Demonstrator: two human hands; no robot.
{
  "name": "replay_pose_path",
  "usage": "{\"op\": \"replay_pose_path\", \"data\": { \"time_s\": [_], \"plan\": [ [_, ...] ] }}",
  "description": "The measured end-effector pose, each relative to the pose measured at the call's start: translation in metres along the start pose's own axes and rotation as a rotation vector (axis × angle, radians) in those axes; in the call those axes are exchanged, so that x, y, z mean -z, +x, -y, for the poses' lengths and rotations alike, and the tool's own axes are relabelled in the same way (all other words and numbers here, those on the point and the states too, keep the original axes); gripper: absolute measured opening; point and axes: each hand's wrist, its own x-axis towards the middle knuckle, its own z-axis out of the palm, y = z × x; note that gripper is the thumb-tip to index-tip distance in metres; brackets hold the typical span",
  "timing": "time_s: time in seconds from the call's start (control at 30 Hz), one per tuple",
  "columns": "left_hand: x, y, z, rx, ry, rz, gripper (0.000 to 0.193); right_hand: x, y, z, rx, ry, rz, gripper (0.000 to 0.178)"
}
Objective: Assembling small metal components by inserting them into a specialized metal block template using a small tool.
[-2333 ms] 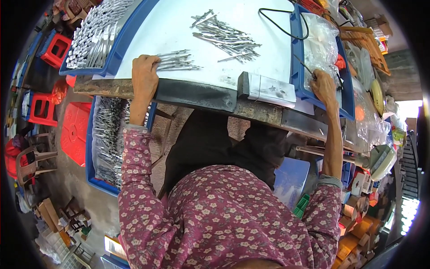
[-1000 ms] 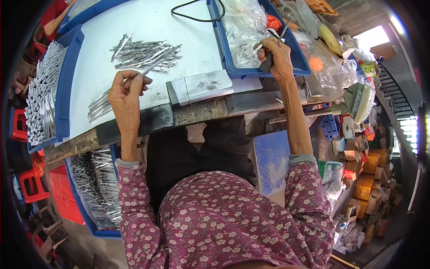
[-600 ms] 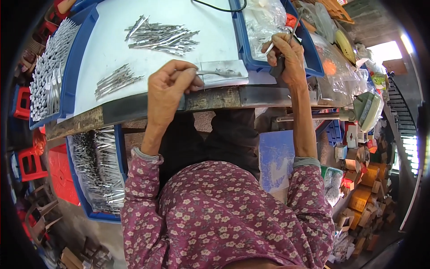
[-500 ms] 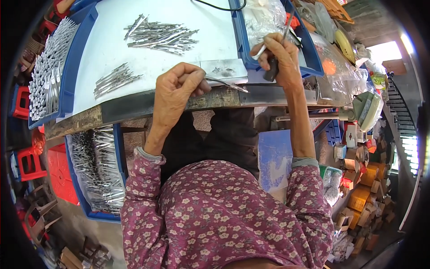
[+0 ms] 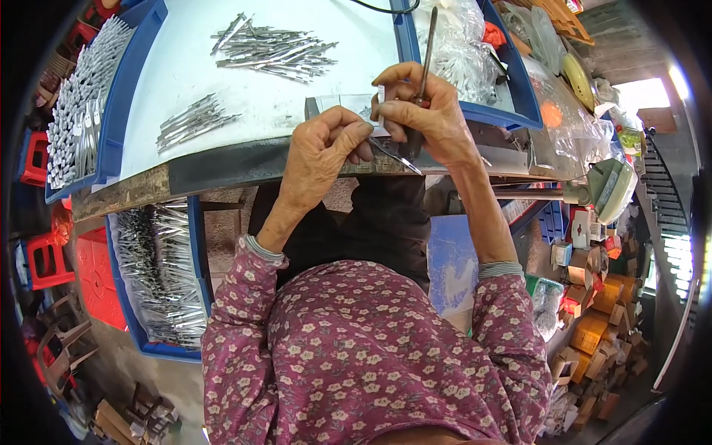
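Observation:
My left hand (image 5: 326,152) pinches one end of a thin, slim metal part (image 5: 397,157), which slants down to the right past the table edge. My right hand (image 5: 437,122) is closed round a screwdriver (image 5: 429,55), its shaft pointing up and away and its dark handle low in the palm. Between the thumb and fingertips of that same hand sits a small white piece (image 5: 381,102). The two hands are close together over the near edge. Behind them lies a flat pale plate (image 5: 348,102), partly covered. Similar metal parts form a larger pile (image 5: 278,53) and a smaller bundle (image 5: 196,122).
A blue tray (image 5: 133,81) of white-tipped rods stands at the left of the table (image 5: 259,159). Another blue tray (image 5: 199,259) below holds many metal parts. Clear bags fill a blue tray (image 5: 512,119) at right. A lamp-like fixture (image 5: 612,189) juts out beside it.
My right hand has come left and nearer, bringing the screwdriver and white piece beside my left hand. My left hand has shifted right with the metal part, which now slopes more steeply.

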Motion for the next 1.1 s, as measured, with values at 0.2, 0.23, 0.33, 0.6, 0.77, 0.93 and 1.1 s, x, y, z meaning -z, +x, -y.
{"op": "replay_pose_path", "data": {
  "time_s": [0.2,0.23,0.33,0.6,0.77,0.93,1.1],
  "plan": [
    [0.001,-0.001,0.002,0.001,-0.014,-0.012,0.019,-0.001,0.002,-0.004,-0.109,0.069,-0.014,0.019],
    [0.002,-0.001,0.002,0.002,-0.015,-0.013,0.019,-0.001,0.002,-0.004,-0.111,0.07,-0.013,0.019],
    [0.007,-0.003,0.002,0.012,0.013,-0.041,0.018,-0.004,0.001,0.003,-0.139,-0.015,-0.013,0.017],
    [0.014,-0.002,0.006,-0.071,-0.095,-0.133,0.019,-0.024,-0.02,0.004,0.056,-0.724,-0.029,0.02],
    [0.019,-0.003,0.015,-0.145,-0.167,-0.133,0.02,-0.034,-0.03,-0.001,0.357,-0.946,-0.006,0.023],
    [0.018,-0.004,0.013,-0.133,-0.175,-0.134,0.021,-0.035,-0.035,0.001,0.535,-1.152,-0.015,0.029],
    [0.015,-0.005,0.013,-0.143,-0.202,-0.116,0.022,-0.036,-0.038,-0.001,0.643,-1.268,-0.028,0.029]
  ]
}}
